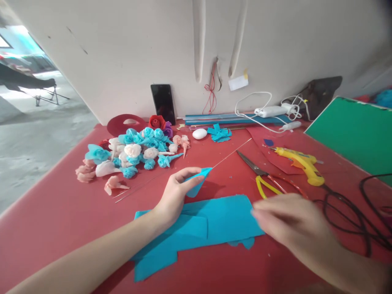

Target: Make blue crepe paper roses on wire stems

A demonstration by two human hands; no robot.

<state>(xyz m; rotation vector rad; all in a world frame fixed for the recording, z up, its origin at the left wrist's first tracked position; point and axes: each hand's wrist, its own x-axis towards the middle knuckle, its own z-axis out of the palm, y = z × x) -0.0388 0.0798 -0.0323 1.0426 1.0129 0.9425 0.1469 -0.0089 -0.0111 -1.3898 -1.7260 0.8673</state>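
My left hand (174, 192) is closed, pinching a small piece of blue crepe paper (196, 185) between thumb and fingers. From the pointed tip of that paper a thin wire (232, 153) appears to run up to the right. Below lie several overlapping sheets of blue crepe paper (226, 216) on the red tabletop. My right hand (288, 220), blurred, hovers by the sheets' right end with curled fingers and thumb pressed together; whether anything is in them I cannot make out. Scissors (257, 169) with red and yellow handles lie just beyond it.
Crepe paper flowers (131, 151) are heaped at the left. A white egg-shaped piece (199, 133) and blue paper strips (219, 133) sit farther back. A yellow glue gun (301, 163) with a black cord (346, 216) lies right, near a green board (355, 139). A phone (163, 103) leans against the wall.
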